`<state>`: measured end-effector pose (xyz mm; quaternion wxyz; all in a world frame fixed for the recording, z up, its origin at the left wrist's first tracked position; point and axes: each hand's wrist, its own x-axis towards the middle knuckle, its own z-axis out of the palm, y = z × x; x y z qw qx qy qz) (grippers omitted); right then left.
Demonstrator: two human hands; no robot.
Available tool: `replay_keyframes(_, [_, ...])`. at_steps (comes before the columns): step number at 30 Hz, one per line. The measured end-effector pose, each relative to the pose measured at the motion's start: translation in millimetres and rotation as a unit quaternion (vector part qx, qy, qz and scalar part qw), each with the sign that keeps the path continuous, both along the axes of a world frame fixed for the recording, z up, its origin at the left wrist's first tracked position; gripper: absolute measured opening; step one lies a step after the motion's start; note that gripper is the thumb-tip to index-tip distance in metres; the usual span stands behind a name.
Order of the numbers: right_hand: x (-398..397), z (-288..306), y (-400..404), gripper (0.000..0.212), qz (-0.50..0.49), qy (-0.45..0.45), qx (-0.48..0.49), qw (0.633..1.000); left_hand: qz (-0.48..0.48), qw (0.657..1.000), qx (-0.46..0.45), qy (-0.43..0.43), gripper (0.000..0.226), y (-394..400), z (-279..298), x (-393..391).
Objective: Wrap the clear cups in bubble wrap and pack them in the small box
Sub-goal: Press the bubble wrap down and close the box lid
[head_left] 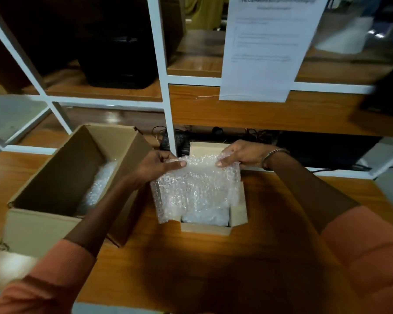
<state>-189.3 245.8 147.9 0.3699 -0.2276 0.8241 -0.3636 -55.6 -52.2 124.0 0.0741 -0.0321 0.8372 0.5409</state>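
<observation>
A sheet of bubble wrap [197,189] hangs over the small open cardboard box [205,230] in the middle of the wooden table. My left hand [157,165] pinches the sheet's top left corner and my right hand [243,154] pinches its top right corner, holding it spread above the box. More bubble-wrapped material [207,217] lies inside the small box; whether it holds a cup cannot be told. No bare clear cup is visible.
A larger open cardboard box [61,184] stands at the left with bubble wrap [100,184] inside. Behind the table rises a white-framed shelf [168,105] with wooden boards, a hanging paper sheet [266,46], dark items and cables.
</observation>
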Motion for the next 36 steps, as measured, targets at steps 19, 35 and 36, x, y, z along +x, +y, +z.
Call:
replay_keyframes(19, [39.2,-108.3,13.5,0.061,-0.003,0.205,0.176,0.963,0.033,0.973,-0.227,-0.029,0.033,36.0,-100.6,0.8])
replay_keyframes(35, [81.8,-140.3,8.2,0.105,0.219,0.336,0.400,0.824,-0.276,0.793,-0.542,0.028,0.084,47.9,-116.3,20.8])
replay_keyframes(36, [81.6,-140.7,7.7,0.106,0.222,0.336,0.399,0.824,-0.282,0.789,-0.546,0.025,0.085,47.2,-119.5,19.0])
